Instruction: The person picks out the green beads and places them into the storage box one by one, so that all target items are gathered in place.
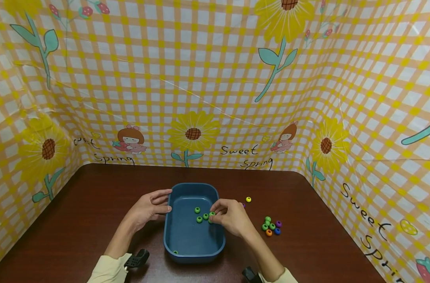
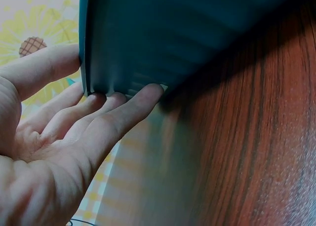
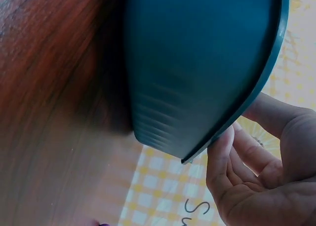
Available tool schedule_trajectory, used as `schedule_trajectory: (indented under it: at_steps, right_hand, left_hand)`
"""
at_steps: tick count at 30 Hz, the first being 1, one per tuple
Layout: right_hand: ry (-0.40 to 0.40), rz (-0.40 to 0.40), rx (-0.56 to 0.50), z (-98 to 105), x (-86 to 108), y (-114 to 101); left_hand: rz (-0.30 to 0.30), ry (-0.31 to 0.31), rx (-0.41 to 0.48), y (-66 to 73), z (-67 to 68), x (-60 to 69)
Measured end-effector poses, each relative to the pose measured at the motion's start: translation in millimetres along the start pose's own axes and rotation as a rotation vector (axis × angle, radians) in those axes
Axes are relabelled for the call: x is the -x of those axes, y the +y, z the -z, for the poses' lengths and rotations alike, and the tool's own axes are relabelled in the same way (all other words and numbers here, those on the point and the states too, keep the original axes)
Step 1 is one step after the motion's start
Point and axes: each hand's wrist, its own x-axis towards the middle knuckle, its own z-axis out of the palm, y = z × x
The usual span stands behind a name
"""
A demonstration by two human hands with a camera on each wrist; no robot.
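Note:
A blue rectangular basin [image 1: 191,245] stands on the table with several green beads [image 1: 199,219] lying inside. My left hand [image 1: 149,210] is at its left side, fingers extended; in the left wrist view the fingertips touch the basin's outer wall [image 2: 163,33]. Over the right rim reaches my right hand [image 1: 232,216], thumb and fingers pinching a green bead [image 1: 212,214] inside the basin. The right wrist view has the right hand [image 3: 261,176] by the rim, its fingertips partly hidden behind the basin wall [image 3: 197,67].
Right of the basin lies a loose group of beads: several green [image 1: 272,226], one orange [image 1: 269,233], one blue [image 1: 277,232] and one purple [image 1: 278,224]. A yellow bead [image 1: 248,199] sits farther back. Checked cloth [image 1: 200,98] walls in the dark wooden table [image 1: 130,177].

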Motion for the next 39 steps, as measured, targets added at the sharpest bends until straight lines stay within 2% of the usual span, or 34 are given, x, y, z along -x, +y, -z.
schedule_trajectory:
  at_steps: [9,30,39]
  right_hand:
    - [-0.041,0.008,0.013,0.2,-0.1,0.5]
    - [-0.023,-0.001,0.01,-1.0,0.2,-2.0]
    - [-0.022,0.024,0.029,-2.8,-0.7,-0.8]
  left_hand:
    - [-0.011,-0.011,0.009,-1.0,0.5,0.4]
    - [-0.014,-0.005,0.009,0.1,0.0,-0.1]
    - [-0.012,0.003,0.0,0.0,-0.1,0.6]
